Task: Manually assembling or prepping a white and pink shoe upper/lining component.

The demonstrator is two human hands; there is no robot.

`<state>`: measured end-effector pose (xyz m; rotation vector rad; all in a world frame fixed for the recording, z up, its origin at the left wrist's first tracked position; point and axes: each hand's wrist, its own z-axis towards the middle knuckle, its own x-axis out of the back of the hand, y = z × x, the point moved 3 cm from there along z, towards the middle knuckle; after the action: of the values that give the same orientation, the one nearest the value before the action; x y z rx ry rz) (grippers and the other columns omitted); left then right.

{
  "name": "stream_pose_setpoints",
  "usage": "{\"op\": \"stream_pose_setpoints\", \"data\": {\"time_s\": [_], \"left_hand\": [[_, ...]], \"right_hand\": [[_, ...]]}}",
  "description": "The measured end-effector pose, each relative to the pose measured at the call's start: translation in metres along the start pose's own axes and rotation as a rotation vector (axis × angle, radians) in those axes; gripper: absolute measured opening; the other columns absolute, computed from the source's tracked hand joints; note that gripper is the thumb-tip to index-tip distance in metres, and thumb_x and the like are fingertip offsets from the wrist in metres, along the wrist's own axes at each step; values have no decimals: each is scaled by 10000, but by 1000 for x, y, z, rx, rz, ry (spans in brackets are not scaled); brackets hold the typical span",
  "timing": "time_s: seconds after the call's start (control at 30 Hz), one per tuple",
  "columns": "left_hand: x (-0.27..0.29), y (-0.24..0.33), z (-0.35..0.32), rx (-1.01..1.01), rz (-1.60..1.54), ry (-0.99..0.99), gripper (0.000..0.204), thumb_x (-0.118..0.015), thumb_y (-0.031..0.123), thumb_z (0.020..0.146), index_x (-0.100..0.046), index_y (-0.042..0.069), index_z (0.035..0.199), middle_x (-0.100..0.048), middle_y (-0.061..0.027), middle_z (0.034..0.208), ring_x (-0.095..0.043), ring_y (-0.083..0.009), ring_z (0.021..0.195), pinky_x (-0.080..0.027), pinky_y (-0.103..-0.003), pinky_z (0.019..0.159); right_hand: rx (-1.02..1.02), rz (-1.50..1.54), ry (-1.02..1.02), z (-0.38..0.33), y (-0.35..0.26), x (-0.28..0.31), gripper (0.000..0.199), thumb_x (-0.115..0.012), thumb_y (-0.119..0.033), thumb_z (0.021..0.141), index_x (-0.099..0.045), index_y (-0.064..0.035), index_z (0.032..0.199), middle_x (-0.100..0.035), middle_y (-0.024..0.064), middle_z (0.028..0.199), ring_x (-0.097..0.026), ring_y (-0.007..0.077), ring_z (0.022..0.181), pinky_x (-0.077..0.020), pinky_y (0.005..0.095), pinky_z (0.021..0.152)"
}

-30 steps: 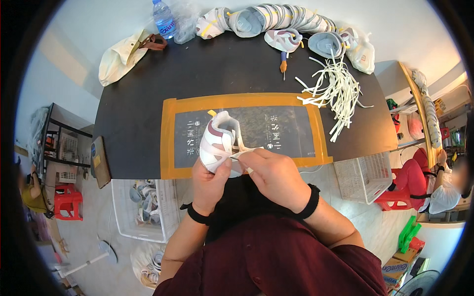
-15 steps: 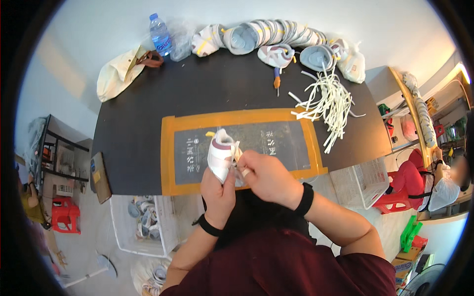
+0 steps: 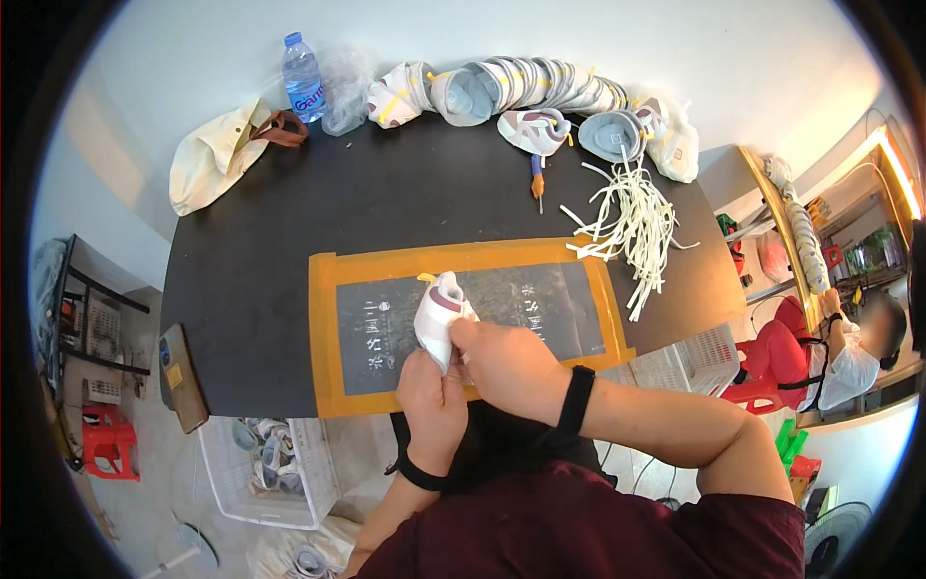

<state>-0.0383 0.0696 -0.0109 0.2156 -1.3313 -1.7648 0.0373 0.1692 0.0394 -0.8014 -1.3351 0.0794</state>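
Above the near edge of the table I hold a small white shoe upper (image 3: 437, 326) with a maroon collar and a yellow tab. My left hand (image 3: 431, 400) is closed on its lower end. My right hand (image 3: 511, 365) is closed against the upper's right side, its fingers close to the left ones. Whether a lace runs between the fingertips is hidden behind the hands. Beneath the upper lies a dark mat (image 3: 463, 318) edged with wide orange tape (image 3: 323, 362).
White laces (image 3: 637, 227) spread on the right, near an awl-like tool (image 3: 537, 183). Nested shoe uppers (image 3: 540, 87) line the back, beside a water bottle (image 3: 303, 82). A cloth bag (image 3: 217, 159) and phone (image 3: 181, 376) lie left; a crate (image 3: 313, 473) stands below.
My right hand has come in over the upper's lower right side, closer to my left hand. The upper is tipped slightly, and the whole view has shifted.
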Motion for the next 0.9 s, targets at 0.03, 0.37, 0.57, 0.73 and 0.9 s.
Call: {"op": "stream_pose_setpoints", "data": {"time_s": [0.03,0.37,0.57,0.73,0.9], "left_hand": [[0,2,3,0,-6,16,141,-577,-27,824,-585,-21,964,-551,-201,849,-544,-402,775,-435,-461,659],[-1,-2,6,-41,33,3,106,-595,-22,811,-552,-25,908,-535,-207,826,-537,-420,780,-432,-484,669],[-4,-1,3,-27,16,-13,87,-591,12,854,-560,-27,925,-542,-205,829,-542,-415,785,-435,-480,677],[3,-2,1,22,-110,-10,188,-561,65,937,-598,-36,1092,-600,-186,928,-588,-354,845,-467,-418,732],[12,-11,-3,276,-445,-13,261,-541,75,968,-584,-20,1207,-638,-118,1094,-618,-205,1003,-486,-332,835]], "right_hand": [[-1,1,-4,6,5,-2,75,-591,-51,847,-550,-6,892,-612,170,749,-618,268,680,-496,385,610],[-668,889,-262,22,11,4,101,-521,-34,864,-556,9,948,-624,105,794,-607,199,641,-497,333,591],[-323,485,-120,17,16,-1,106,-503,-48,880,-550,11,955,-623,115,790,-621,208,674,-501,342,600],[-163,88,-50,-13,-2,31,115,-538,-100,895,-555,-15,971,-617,140,764,-622,273,669,-504,354,607],[8,41,116,-43,-20,91,113,-586,-159,886,-605,-51,915,-635,143,709,-636,358,658,-500,431,619]]}}
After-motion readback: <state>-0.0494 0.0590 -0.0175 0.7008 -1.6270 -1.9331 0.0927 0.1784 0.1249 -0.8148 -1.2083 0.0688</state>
